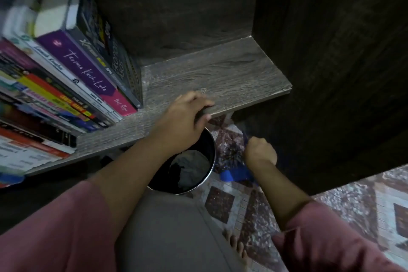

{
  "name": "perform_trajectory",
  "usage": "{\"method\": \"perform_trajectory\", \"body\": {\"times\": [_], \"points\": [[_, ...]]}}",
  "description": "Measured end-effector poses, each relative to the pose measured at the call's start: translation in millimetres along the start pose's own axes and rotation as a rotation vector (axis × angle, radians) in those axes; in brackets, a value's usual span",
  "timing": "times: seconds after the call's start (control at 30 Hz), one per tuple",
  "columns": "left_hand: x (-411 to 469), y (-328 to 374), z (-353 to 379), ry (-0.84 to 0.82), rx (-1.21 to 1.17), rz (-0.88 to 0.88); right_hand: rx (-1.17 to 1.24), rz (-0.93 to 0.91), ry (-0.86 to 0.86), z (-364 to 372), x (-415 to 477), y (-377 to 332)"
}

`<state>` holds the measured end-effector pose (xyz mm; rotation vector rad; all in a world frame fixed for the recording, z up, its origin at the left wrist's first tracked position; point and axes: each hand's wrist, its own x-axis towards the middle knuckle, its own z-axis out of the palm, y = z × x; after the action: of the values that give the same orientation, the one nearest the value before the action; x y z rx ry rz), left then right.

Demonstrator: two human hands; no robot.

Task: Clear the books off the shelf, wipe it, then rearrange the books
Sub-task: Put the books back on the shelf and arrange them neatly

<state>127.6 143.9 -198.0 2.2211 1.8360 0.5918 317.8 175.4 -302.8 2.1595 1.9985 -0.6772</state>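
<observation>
Books (77,73) leaning on grey shelf (220,73), left grip (185,115) clasping edge, right grip (260,152) clutching blue cloth (236,175)

A dark wood-grain back panel (176,6) faces me, and a dark side panel (331,73) stands to my right. Below, the floor (353,194) shows a maroon and pale diamond pattern. 1 round black bin (213,157) stands on it. The light is dim.

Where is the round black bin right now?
Head view, centre: the bin stands on the floor below the shelf edge, under the left hand, left of the right hand.
</observation>
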Motion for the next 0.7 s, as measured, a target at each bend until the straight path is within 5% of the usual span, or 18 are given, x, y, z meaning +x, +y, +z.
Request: {"method": "perform_trajectory", "body": {"times": [0.27,0.7], "points": [[-37.8,14.0,-65.4,0.026,0.049,-0.220,-0.155,0.016,0.114,-119.9,-93.1,-2.4],[-64.2,31.0,-196.5,0.483,0.248,-0.500,-0.025,-0.278,0.475,-239.5,-173.9,-116.4]]}}
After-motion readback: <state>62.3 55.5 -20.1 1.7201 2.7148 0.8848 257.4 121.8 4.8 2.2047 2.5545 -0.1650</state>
